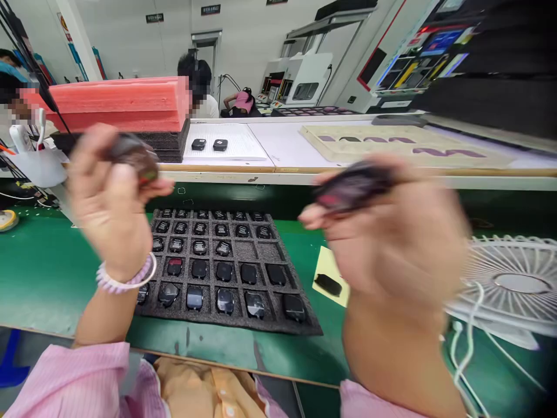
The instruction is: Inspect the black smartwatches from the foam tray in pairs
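My left hand (111,203) is raised at the left, its fingers closed round a dark glossy smartwatch body (134,155). On the right, my right hand (391,238) grips another dark smartwatch body (354,184), with a reddish reflection on its face. Both hands and the pieces in them are blurred by motion. Between and below them lies a black foam tray (311,325) on the green bench. Rows of black rounded-square smartwatch bodies (224,271) sit in its compartments. Two compartments (246,251) at the right of the middle row show bare foam.
A yellow note (324,261) with a black piece lies right of the tray. A white fan (513,278) and cables are at right. The shelf (270,130) carries two black pieces, a beige tray (322,148) and pink foam (122,104). People sit beyond.
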Tool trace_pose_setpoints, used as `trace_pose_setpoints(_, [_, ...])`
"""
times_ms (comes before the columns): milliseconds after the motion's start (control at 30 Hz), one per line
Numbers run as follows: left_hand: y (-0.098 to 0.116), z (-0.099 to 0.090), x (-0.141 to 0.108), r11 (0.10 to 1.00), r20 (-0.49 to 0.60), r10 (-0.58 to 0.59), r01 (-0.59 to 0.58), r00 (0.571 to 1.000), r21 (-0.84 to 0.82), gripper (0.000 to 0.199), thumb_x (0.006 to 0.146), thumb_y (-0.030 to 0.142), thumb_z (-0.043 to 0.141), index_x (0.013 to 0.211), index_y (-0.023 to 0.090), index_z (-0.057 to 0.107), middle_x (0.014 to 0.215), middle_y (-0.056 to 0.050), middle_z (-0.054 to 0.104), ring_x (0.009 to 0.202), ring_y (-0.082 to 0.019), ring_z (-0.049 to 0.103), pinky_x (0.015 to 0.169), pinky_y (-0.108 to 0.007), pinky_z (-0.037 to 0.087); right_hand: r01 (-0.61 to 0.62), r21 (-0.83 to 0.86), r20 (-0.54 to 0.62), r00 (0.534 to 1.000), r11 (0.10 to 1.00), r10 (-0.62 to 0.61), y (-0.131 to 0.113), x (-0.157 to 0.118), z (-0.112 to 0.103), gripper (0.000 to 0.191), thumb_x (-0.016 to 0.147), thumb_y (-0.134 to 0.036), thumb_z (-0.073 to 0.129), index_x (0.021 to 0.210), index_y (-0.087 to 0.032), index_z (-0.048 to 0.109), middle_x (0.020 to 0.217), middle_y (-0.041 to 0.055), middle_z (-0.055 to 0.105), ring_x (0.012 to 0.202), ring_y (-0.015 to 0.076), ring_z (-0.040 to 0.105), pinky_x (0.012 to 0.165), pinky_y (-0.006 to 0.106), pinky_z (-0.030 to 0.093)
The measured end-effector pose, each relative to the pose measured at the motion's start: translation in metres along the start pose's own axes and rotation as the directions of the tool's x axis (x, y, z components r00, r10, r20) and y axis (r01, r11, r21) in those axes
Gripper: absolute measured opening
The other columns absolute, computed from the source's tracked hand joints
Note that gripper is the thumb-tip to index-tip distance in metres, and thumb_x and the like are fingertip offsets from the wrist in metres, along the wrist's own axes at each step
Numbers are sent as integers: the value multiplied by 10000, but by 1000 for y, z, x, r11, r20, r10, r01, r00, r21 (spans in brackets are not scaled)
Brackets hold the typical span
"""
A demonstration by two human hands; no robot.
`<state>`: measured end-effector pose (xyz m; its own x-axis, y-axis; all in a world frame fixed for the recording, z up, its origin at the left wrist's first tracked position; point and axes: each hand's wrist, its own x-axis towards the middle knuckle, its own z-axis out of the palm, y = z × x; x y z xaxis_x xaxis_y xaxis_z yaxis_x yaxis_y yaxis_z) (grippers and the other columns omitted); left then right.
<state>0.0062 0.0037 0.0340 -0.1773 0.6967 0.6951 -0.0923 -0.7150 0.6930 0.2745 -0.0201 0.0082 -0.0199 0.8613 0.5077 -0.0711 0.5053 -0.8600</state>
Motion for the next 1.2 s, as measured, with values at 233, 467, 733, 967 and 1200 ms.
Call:
trace_pose_setpoints(233, [-106, 52, -36, 777, 453, -618, 587, 643, 227, 451, 837, 147, 680, 1256, 157, 514, 938, -25, 632, 560, -57, 619, 552, -202, 569, -501, 73, 92, 865, 863, 494, 103, -4, -12, 565, 702, -474, 861, 1078, -184, 556, 872, 42, 681, 503, 106, 561, 427, 204, 412])
trace_pose_setpoints(467, [-159, 82, -69, 748, 576, -663, 466, 479, 473, 519, 829, 19, 608, 1311, 114, 437, 897, -39, 619, 667, -139, 682, 688, -328, 607, -518, -66, 135, 842, 853, 522, 138, -24, -52, 642, 709, -342, 705, 1289, -197, 470, 944, 58, 658, 712, 201, 685, 633, 343, 569])
trace_pose_setpoints(733, [-168, 93, -72, 686, 644, -605, -105, 468, 720, 491, 755, 256, 799, 1203, 147, 631, 1219, -166, 534, 1218, -376, 446, 1072, -567, 365, -287, -526, 119, 907, 801, 403, 168, -24, -84, 568, 722, -346, 675, 1247, -157, 570, 961, 65, 555, 779, 228, 583, 768, 421, 545])
trace_pose_setpoints(967, [-117, 24, -40, 559, 640, -622, -317, 451, 766, 330, 915, 391, 632, 1185, 203, 659, 1164, -104, 573, 1152, -298, 469, 1051, -448, 376, -83, -780, 220, 891, 620, 396, 167, -25, -98, 475, 820, -327, 659, 1270, -176, 647, 1172, 135, 508, 1094, 315, 571, 982, 455, 496])
trace_pose_setpoints(1200, [-81, -62, -62, 208, 372, -750, -338, 547, 918, 234, 889, 332, 636, 849, 102, 659, 944, -177, 601, 994, -364, 576, 887, -465, 463, 235, -799, 466, 824, 554, 323, 135, -24, -17, 217, 953, -237, 615, 1146, -177, 695, 1138, 138, 583, 1108, 304, 554, 999, 448, 452])
